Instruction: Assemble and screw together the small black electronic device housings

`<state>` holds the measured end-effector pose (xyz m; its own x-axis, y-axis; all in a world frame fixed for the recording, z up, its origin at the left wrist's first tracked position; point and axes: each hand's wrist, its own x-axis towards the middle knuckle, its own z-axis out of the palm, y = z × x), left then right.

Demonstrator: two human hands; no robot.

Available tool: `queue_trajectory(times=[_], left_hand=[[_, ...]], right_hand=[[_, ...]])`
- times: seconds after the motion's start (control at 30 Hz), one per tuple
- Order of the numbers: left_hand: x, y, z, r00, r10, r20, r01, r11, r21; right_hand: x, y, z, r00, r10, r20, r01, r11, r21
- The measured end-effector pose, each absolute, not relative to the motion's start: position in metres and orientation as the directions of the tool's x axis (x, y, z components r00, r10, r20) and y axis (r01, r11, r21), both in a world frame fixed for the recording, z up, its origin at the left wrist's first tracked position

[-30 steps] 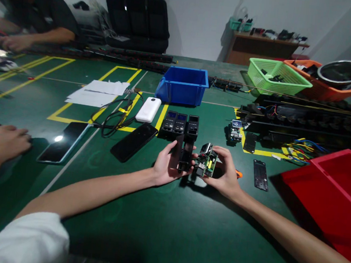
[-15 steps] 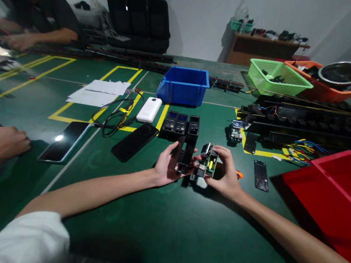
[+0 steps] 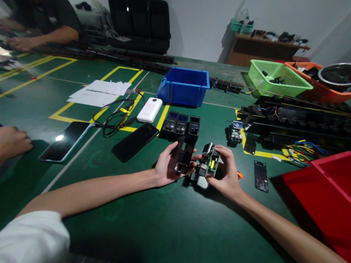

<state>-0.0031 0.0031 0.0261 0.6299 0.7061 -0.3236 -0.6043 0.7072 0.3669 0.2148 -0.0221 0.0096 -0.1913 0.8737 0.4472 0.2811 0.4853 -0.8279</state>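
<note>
My left hand (image 3: 166, 166) is closed round a black plastic housing (image 3: 186, 157), held upright with its hollow side showing. In my right hand (image 3: 225, 174) is a green circuit board (image 3: 212, 164) with a small display, sockets and a yellow part, gripped by its edges between thumb and fingers. The board and the housing are close together but apart, just above the table. Beyond them stand several finished-looking black modules (image 3: 181, 124). Another bare circuit board (image 3: 236, 131) lies to the right, near a flat black cover (image 3: 261, 176). An orange-handled tool (image 3: 240, 175) is partly hidden behind my right hand.
A blue bin (image 3: 183, 88) stands at the back, a red bin (image 3: 334, 202) at right. Phones (image 3: 135, 142), a white power bank (image 3: 149, 110), cables and papers (image 3: 98, 92) lie left. A person's hand (image 3: 8, 143) rests at far left; another person sits beyond.
Both hands keep almost the same pose. The circuit board is turned very slightly in my right hand. At far left, the neighbouring person's hand has moved a little to the right.
</note>
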Motion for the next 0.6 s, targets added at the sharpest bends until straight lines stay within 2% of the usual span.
queue_trajectory(times=[0.6], left_hand=[[-0.0035,0.0036,0.0257,0.644,0.702,-0.304,-0.602,0.71,0.365]], right_hand=[[0.2126,-0.0233,0.0122,-0.191,0.861,0.472,0.332,0.509,-0.794]])
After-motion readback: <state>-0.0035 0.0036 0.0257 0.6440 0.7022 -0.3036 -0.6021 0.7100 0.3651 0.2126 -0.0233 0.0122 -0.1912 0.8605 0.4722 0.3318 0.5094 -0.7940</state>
